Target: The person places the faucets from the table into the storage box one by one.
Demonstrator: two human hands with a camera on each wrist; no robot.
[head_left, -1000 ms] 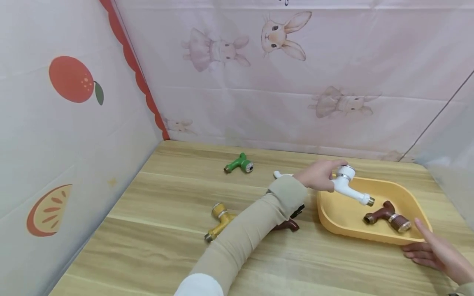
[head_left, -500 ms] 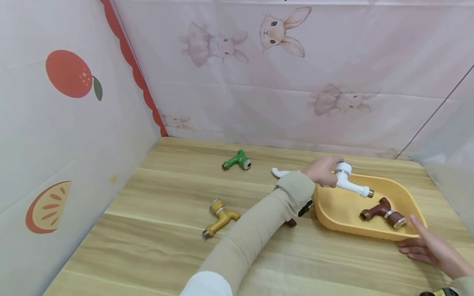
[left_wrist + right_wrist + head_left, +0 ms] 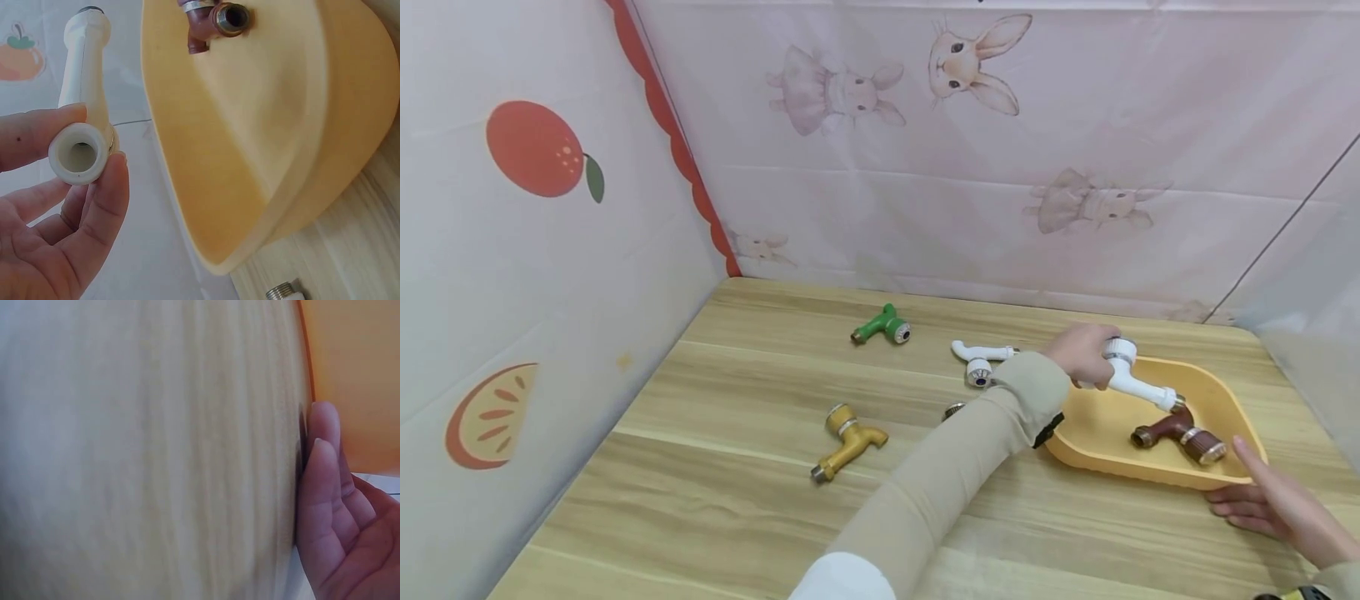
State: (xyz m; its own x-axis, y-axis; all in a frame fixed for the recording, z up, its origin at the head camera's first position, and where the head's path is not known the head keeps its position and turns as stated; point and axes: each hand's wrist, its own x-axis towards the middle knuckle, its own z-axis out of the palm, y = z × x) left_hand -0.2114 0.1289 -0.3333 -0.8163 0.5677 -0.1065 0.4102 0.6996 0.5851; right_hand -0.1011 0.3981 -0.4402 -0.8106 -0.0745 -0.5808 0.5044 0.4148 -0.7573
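My left hand (image 3: 1081,354) pinches a white faucet (image 3: 1138,385) above the yellow tray (image 3: 1150,477). In the left wrist view, thumb and fingers hold the white faucet (image 3: 84,75) around its spout end, and the round opening faces the camera. A dark red faucet (image 3: 1180,435) lies in the tray, close below the white one's threaded tip. My right hand (image 3: 1281,504) rests at the tray's near right corner. Its fingers lie fairly straight along the outside, also seen beside the tray wall (image 3: 359,387) in the right wrist view; the thumb is up by the rim.
On the wooden table (image 3: 700,483) lie a green faucet (image 3: 882,325), a yellow faucet (image 3: 848,443) and another white faucet (image 3: 979,360). A further faucet's knob (image 3: 953,410) peeks out behind the left sleeve. Printed cloth walls (image 3: 880,217) border the table at the back and left.
My left hand has shifted a little to the right with the white faucet, farther over the tray. The second white faucet has come into fuller view. My right hand stays at the tray corner.
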